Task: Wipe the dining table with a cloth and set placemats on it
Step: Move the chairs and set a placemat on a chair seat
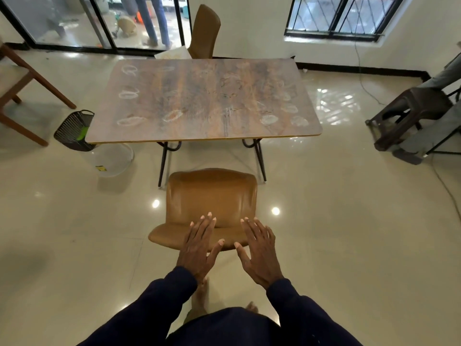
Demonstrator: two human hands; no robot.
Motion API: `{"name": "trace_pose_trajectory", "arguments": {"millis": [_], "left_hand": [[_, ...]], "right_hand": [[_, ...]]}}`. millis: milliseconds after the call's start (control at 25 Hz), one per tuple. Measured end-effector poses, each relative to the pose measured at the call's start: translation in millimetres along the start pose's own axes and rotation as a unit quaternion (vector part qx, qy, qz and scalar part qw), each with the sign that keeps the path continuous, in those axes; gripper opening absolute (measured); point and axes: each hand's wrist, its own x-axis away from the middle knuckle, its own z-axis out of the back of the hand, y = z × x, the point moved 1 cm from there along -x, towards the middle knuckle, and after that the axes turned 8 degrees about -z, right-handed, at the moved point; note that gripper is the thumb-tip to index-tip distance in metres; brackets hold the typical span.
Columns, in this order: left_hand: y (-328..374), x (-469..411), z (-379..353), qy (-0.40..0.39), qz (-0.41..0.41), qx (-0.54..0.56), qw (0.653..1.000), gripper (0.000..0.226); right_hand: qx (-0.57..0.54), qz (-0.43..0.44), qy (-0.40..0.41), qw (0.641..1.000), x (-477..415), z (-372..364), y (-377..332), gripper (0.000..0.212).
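The wooden dining table (204, 101) stands ahead of me, its top covered with whitish chalky loops and smudges. Nothing lies on it; I see no placemats. A dark slatted basket (73, 131) holding something bright green (82, 133) hangs at the table's near left corner. My left hand (199, 248) and my right hand (259, 253) are held out side by side, fingers spread and straight, palms down, over a tan leather chair (209, 201) that stands between me and the table. Both hands are empty.
A second tan chair (204, 31) stands at the table's far side. A clear plastic basin (112, 158) sits on the floor under the left corner. Wooden furniture legs (30, 78) are at left, dark stacked stools (409, 113) at right. A person's legs (154, 21) show beyond the glass doors.
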Motion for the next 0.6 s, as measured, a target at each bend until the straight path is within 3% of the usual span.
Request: {"name": "trace_pose_trajectory", "arguments": {"millis": [200, 440, 600], "left_hand": [[65.3, -41.6, -14.5, -0.001, -0.022, -0.001, 1.0, 0.067], [107.9, -106.9, -31.5, -0.033, -0.004, 0.01, 0.999, 0.097], [125.8, -168.3, -49.9, -0.016, -0.004, 0.011, 1.0, 0.084]], "right_hand": [[0.0, -0.001, 0.016, 1.0, -4.5, 44.0, 53.7, 0.057], [-0.012, 0.007, 0.04, 0.999, -44.5, 81.7, 121.6, 0.054], [-0.004, 0.013, 0.043, 0.999, -103.6, 107.2, 165.9, 0.056]]}}
